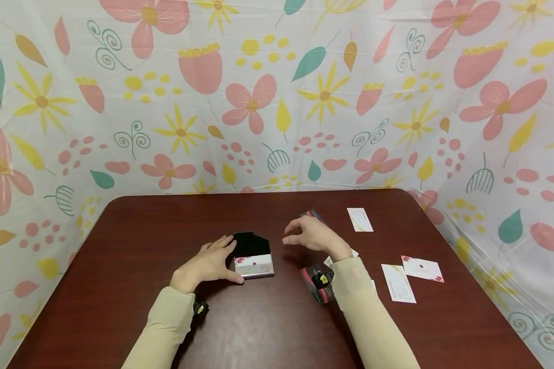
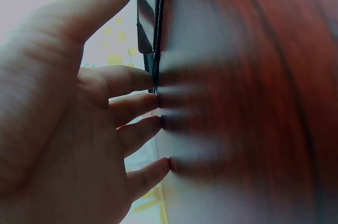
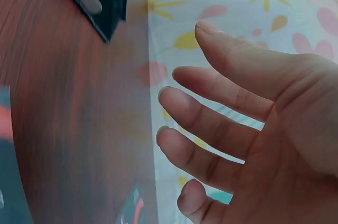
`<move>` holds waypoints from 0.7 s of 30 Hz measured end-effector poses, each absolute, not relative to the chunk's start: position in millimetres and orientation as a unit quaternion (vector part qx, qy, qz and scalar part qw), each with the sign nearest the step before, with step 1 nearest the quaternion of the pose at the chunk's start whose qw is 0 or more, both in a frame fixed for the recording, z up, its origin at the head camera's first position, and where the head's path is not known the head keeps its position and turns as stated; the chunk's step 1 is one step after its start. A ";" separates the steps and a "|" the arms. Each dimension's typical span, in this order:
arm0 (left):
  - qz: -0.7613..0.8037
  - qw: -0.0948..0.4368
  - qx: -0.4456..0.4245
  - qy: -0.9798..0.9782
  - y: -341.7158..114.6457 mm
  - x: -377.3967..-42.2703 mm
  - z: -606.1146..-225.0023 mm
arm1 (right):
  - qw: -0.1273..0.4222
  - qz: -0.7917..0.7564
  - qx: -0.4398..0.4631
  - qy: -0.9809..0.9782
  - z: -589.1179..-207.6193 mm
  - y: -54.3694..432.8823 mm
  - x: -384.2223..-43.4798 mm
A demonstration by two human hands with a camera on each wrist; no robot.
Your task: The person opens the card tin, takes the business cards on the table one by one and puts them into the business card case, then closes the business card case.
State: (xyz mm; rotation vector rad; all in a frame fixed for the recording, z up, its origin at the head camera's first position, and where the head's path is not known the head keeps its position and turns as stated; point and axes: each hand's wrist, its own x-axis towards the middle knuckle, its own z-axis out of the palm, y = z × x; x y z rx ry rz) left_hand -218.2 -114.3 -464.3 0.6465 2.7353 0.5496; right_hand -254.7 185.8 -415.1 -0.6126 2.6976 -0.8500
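Observation:
A business card case (image 1: 254, 273) lies on the table with its black lid (image 1: 251, 243) folded back, and a white card with pink flowers (image 1: 254, 260) sits inside it. My left hand (image 1: 210, 264) rests along the case's left side, thumb at the front corner and fingers spread toward the lid. In the left wrist view those fingertips (image 2: 162, 123) touch the tabletop, with the case edge (image 2: 158, 23) by the thumb and index finger. My right hand (image 1: 316, 236) hovers to the right of the case with loosely bent fingers, nothing between them.
Black cards with red stripes (image 1: 310, 292) lie under my right forearm, and another (image 1: 312, 214) behind my right hand. White cards (image 1: 360, 220) (image 1: 398, 283) and a flowered card (image 1: 423, 268) are scattered at right. A patterned curtain (image 1: 277, 102) hangs behind the table (image 1: 166, 220).

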 end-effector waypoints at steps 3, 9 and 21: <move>0.193 0.137 0.228 0.944 -114.7 -218.5 -464.6 | 0.121 -0.284 -0.191 0.932 -411.1 196.5 -251.7; 0.194 0.136 0.226 0.945 -116.9 -217.4 -464.2 | 0.120 -0.279 -0.170 0.937 -410.4 215.4 -250.5; 0.192 0.135 0.227 0.945 -114.8 -217.1 -464.1 | 0.092 -0.262 -0.155 0.948 -409.0 259.0 -246.7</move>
